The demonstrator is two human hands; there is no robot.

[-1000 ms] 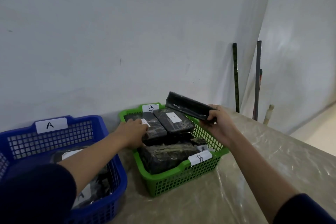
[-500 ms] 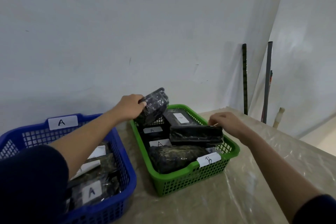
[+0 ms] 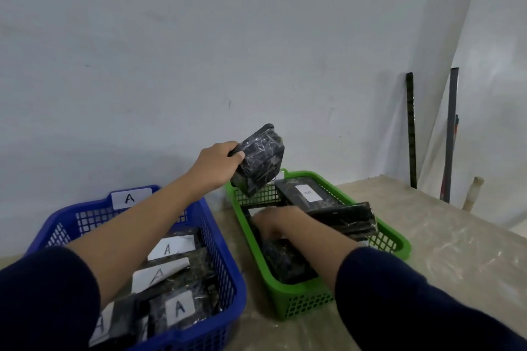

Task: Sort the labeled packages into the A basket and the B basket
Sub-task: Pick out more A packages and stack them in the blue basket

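Green basket (image 3: 396,242) as landmark: your left hand (image 3: 218,164) grips a black wrapped package (image 3: 261,164) above its far-left corner. Your right hand (image 3: 278,222) reaches inside it, blurred, grip unclear. Blue basket (image 3: 228,279), A-labelled packages (image 3: 178,308), sits left.
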